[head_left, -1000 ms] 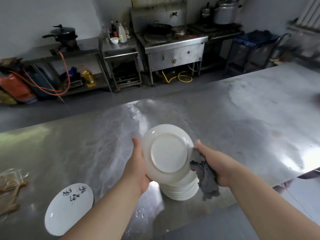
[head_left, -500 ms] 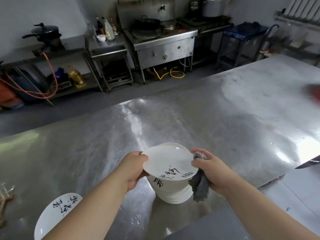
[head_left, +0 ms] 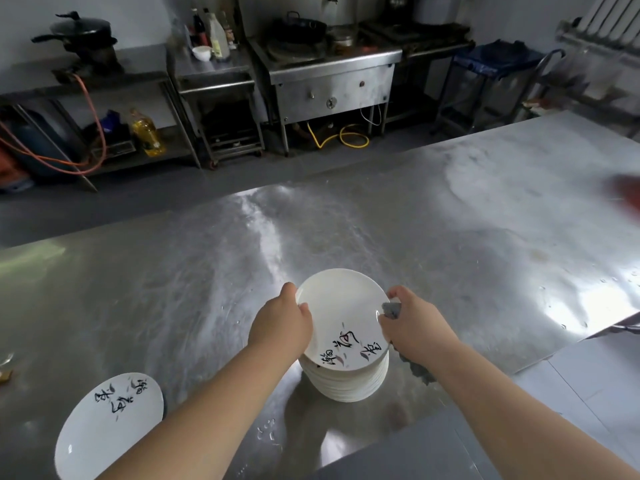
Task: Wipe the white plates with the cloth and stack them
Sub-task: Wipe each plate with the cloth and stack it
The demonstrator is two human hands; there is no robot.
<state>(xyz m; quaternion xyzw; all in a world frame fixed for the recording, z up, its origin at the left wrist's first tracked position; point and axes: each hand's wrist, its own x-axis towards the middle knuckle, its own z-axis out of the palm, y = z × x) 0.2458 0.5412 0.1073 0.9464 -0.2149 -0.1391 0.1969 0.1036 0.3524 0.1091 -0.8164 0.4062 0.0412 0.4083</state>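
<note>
A white plate [head_left: 341, 313] with black writing faces up, lying on or just above a stack of white plates [head_left: 346, 381] on the steel table [head_left: 194, 271]. My left hand [head_left: 282, 323] grips the plate's left rim. My right hand [head_left: 414, 325] holds the right rim and also grips a grey cloth [head_left: 393, 310], whose tail [head_left: 420, 370] hangs below my wrist. Another white plate [head_left: 107, 427] with writing lies flat at the near left.
The table's near right edge drops to a tiled floor [head_left: 588, 382]. A blurred red object [head_left: 628, 197] sits at the far right of the table. Across an aisle stand a steel stove [head_left: 329, 74], shelving with a yellow oil bottle [head_left: 145, 133] and a black pan [head_left: 81, 31].
The plate was tilted up with its underside toward me; it has been turned face up and lowered onto or close to the stack. Both hands stayed on its rim.
</note>
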